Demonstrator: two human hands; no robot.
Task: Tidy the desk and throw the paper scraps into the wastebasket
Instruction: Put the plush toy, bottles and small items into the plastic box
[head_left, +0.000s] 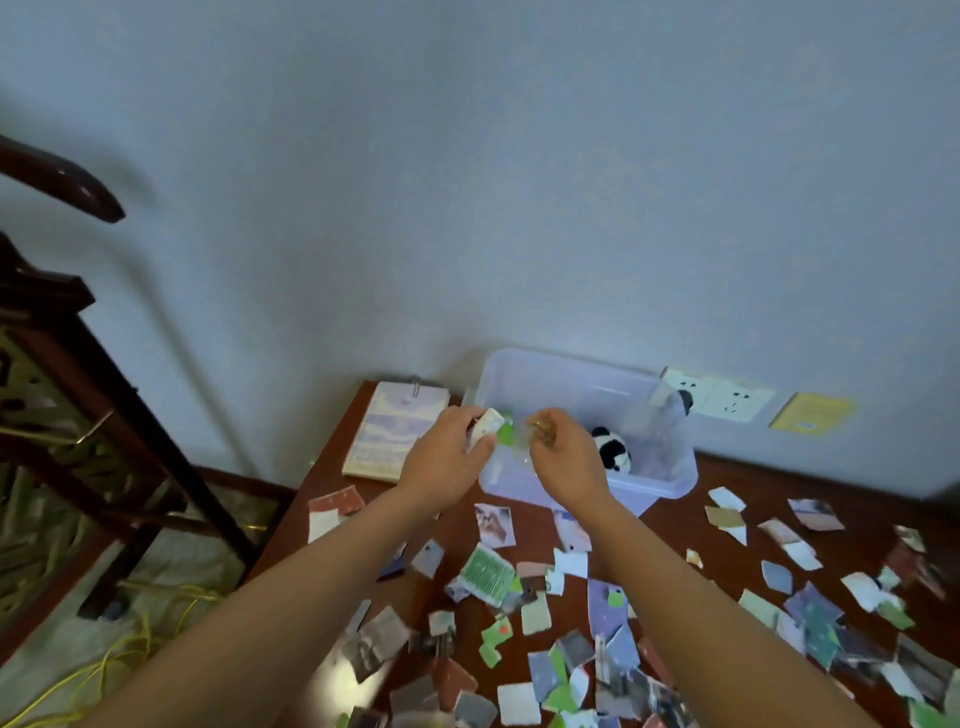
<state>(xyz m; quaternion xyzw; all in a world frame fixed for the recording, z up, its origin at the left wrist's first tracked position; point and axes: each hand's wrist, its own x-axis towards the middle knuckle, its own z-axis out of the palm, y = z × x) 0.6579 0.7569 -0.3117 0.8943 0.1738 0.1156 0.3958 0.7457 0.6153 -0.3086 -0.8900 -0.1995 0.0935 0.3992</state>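
Holding scraps (485, 428) over clear box (571, 375), panda toy (614, 450) inside

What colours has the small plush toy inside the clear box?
The plush toy is black and white; head view.

Blk/wht panda toy (612, 448), clear bin (670, 483), red-brown desk (685, 530).

Plastic bin (561, 374) sits at the back of the desk (753, 483), right against the wall, with a panda plush (612, 448) inside toward its right end. A notebook (397, 431) lies just left of it in the back-left corner. Paper scraps (491, 571) are scattered all over the desk in front of the bin. The left hand (447, 457) and right hand (563, 457) are side by side over the bin's left half. Wall sockets (717, 397) are behind it to the right.
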